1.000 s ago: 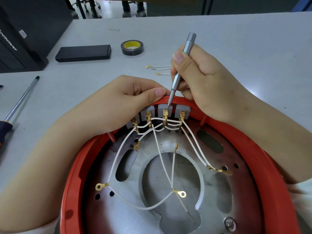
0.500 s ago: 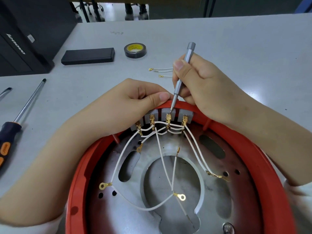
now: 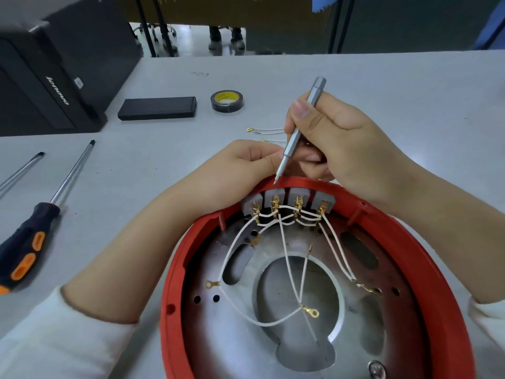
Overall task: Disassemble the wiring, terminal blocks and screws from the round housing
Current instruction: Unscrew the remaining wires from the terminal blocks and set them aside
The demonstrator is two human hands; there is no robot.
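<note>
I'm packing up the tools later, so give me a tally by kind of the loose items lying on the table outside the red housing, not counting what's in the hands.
Screwdrivers: 2, orange-and-black handled screwdriver and a second screwdriver shaft
Black tape roll: 1
Black flat case: 1
Loose white wire bundle: 1 (wire count unclear)
Total: 5

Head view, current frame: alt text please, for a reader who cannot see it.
A person's right hand holds a slim silver precision screwdriver, its tip at the rim of a round red housing just above four grey terminal blocks wired with white leads. The left hand grips the rim beside them.
</note>
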